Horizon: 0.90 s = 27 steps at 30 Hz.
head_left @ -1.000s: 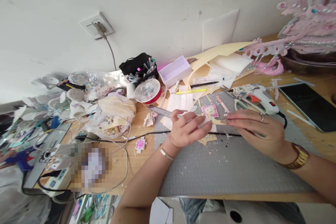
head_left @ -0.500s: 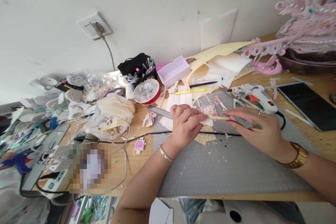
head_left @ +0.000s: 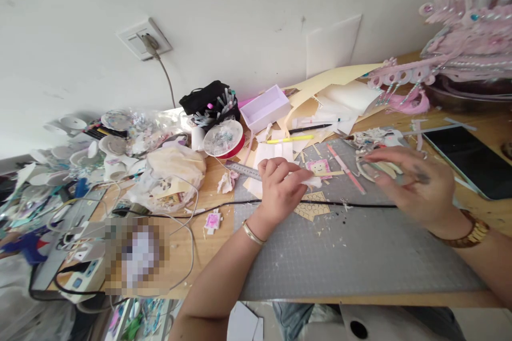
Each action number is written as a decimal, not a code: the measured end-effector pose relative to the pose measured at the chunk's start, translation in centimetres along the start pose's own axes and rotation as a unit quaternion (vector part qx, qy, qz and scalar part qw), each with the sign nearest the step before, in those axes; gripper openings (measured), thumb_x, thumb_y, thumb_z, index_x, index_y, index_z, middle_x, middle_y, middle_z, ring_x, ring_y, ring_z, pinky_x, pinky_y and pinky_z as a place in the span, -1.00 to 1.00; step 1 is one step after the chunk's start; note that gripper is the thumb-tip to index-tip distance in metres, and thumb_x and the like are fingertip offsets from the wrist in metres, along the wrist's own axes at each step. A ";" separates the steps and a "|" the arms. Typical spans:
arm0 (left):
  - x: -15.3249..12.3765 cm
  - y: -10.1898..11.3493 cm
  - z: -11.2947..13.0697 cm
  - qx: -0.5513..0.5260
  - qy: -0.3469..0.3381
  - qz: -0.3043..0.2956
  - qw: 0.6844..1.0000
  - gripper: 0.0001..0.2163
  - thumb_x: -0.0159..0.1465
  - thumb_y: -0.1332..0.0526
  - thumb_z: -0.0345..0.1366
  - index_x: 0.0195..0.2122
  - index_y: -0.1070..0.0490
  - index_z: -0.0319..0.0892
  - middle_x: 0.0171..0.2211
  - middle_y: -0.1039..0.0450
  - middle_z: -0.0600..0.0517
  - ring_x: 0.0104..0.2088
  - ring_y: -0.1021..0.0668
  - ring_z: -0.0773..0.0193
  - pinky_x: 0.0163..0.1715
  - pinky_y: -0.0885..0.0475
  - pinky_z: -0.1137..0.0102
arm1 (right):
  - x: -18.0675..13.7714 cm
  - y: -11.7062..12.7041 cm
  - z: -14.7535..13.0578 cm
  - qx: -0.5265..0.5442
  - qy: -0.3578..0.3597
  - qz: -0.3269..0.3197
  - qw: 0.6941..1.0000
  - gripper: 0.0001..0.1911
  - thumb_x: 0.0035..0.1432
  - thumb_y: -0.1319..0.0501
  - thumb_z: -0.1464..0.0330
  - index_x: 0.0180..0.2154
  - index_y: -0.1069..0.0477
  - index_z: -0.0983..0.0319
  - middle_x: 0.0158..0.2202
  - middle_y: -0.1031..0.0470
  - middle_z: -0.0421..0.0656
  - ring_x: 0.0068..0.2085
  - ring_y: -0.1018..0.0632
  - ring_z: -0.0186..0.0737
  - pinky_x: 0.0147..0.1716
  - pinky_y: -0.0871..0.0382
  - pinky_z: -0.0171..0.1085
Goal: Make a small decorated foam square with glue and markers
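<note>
- There are 2 hands over 1 big gray mat, 1 on each side.
- The left hand has its fingers pinched together on 1 thin cream strip. The free end pokes out toward the right hand, and it crosses the low edge of 1 pink card with a smiley face.
- The right hand has its thumb and fingers apart, with a gap between them. It is near 1 pair of scissors with pale handles, and I cannot tell if it touches them.
- I count 1 yellow pen, 1 black pen and 1 pink stick.
- There is also 1 purple box, 1 phone and 1 small pink tag to the left of the mat.
- The black bag has lots of pens in it, too jumbled to count.
- The left hand hides 1 end of the metal ruler and the other end of the strip.
- The right hand is blurry. It covers part of the scissors and part of the white glue gun.
- The pink beaded things are cut off at the right edge.
- 1 patch on the table is all blurry squares.
</note>
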State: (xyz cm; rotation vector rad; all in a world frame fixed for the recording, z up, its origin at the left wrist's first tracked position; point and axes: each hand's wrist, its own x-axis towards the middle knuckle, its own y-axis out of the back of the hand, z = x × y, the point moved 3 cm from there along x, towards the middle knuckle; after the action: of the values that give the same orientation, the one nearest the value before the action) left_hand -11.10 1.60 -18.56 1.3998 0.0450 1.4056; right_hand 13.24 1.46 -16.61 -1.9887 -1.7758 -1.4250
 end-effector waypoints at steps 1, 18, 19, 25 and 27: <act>0.1 -0.1 -0.1 -0.025 0.036 -0.004 0.999 -0.83 0.21 -0.27 -0.44 -0.25 -0.53 0.00 -0.36 -0.52 0.07 -0.19 -0.46 0.16 -0.10 -0.23 0.18 | 0.0 0.2 0.3 0.007 -0.015 0.005 1.000 -0.79 0.26 -0.24 0.38 -0.11 -0.54 -0.01 -0.21 -0.65 -0.16 -0.20 -0.67 -0.03 -0.19 -0.59 -0.03; -0.2 -2.4 0.1 -0.513 0.449 -0.096 0.725 -0.59 -0.14 -0.53 -0.25 -0.30 -0.44 -0.14 -0.30 -0.50 0.10 -0.35 -0.50 0.38 -0.33 -0.39 0.45 | -0.4 -1.3 0.1 0.027 -0.032 -0.071 0.997 -0.81 0.19 -0.24 0.43 -0.15 -0.51 0.11 -0.32 -0.64 -0.18 -0.46 -0.58 -0.29 -0.51 -0.50 -0.32; -0.2 -2.4 0.2 -0.520 0.455 -0.103 0.716 -0.59 -0.14 -0.54 -0.26 -0.30 -0.44 -0.15 -0.30 -0.50 0.10 -0.36 -0.50 0.38 -0.33 -0.39 0.44 | -0.4 -1.3 0.1 0.039 -0.047 -0.077 0.995 -0.82 0.19 -0.25 0.43 -0.15 -0.51 0.12 -0.32 -0.64 -0.18 -0.45 -0.58 -0.29 -0.51 -0.50 -0.33; -0.1 -2.2 1.1 -0.469 0.395 -0.172 0.771 -0.74 -0.05 -0.45 -0.38 -0.33 -0.48 -0.17 -0.35 -0.51 0.08 -0.35 -0.49 0.34 -0.29 -0.38 0.40 | -1.0 -2.3 0.0 0.202 -0.208 -0.149 0.945 -0.82 0.22 -0.27 0.26 -0.15 -0.54 0.16 -0.51 -0.55 -0.24 -0.56 -0.55 -0.31 -0.65 -0.42 -0.39; 0.2 -1.7 1.2 -0.377 0.313 -0.150 0.859 -0.80 0.01 -0.40 -0.44 -0.33 -0.50 -0.15 -0.34 -0.53 0.06 -0.30 -0.50 0.28 -0.23 -0.38 0.36 | -1.3 -2.4 -0.2 0.224 -0.212 -0.151 0.939 -0.85 0.21 -0.29 0.27 -0.19 -0.55 0.15 -0.56 -0.54 -0.27 -0.59 -0.54 -0.32 -0.67 -0.41 -0.39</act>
State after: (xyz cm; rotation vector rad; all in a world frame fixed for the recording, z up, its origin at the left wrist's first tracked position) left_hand -9.11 1.60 -19.18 0.2430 0.1133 1.3399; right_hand 11.31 1.13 -18.52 -1.9215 -2.4020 -0.5643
